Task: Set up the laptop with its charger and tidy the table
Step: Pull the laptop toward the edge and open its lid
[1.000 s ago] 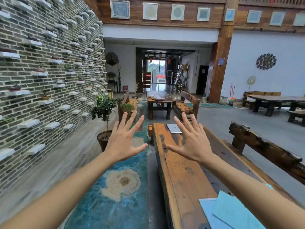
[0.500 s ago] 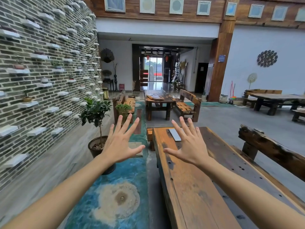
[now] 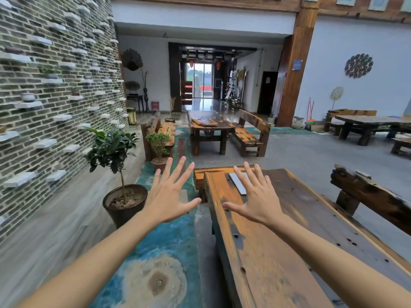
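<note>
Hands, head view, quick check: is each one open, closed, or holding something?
Left hand: open, fingers spread, holding nothing, in the air beside the table.
Right hand: open, fingers spread, holding nothing, above the wooden table.

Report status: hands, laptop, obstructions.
Left hand and right hand open, empty. Laptop closed, far end of table, untouched. No charger visible. Path clear.

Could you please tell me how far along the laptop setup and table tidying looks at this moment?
Nothing looks done yet. The laptop lies shut at the far end of the wooden table, and no charger is in view. In hand: nothing; the left hand and right hand are spread open, empty. Opening, plugging in and tidying remain.
</note>
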The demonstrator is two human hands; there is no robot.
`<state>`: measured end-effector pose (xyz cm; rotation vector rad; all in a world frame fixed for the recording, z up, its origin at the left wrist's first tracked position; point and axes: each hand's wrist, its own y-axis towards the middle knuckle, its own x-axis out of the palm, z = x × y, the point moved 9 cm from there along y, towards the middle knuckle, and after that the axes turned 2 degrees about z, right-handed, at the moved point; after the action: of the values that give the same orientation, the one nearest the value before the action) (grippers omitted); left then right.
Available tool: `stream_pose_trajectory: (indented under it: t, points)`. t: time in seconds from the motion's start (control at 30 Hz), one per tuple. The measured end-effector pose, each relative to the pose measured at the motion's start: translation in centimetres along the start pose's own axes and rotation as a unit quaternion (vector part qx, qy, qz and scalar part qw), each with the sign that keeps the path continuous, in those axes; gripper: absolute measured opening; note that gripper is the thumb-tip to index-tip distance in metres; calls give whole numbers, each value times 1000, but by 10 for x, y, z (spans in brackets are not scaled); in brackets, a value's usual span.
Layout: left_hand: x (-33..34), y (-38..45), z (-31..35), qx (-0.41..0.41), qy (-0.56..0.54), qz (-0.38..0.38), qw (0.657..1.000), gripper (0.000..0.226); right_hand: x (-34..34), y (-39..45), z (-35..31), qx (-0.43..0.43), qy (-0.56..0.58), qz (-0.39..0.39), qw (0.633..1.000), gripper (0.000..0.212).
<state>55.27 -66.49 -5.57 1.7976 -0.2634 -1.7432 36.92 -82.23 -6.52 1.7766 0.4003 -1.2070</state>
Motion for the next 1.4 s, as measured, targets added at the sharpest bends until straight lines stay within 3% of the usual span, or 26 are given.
stream_pose_trajectory:
  t: [0.33,0.7,0.93,1.17,1.4]
  points:
    - [139,152,-68,5,-15,-43,999,93,115,145,94,28,34,16,999,112]
    - [308,264,-134,-18,-82,-121,989,89,270,226,180,112,42,-67,991,113]
    - [429,341,-178,22,-122,-176,977,89,370,290,219,164,20,-97,981,113]
    - [542,424,-211,46,-178,-223,957,89,457,342,249,283,29,-153,946,110]
    - [645,481,-211,77,-209,-312,924,90,525,335,290,412,74,-170,892,112]
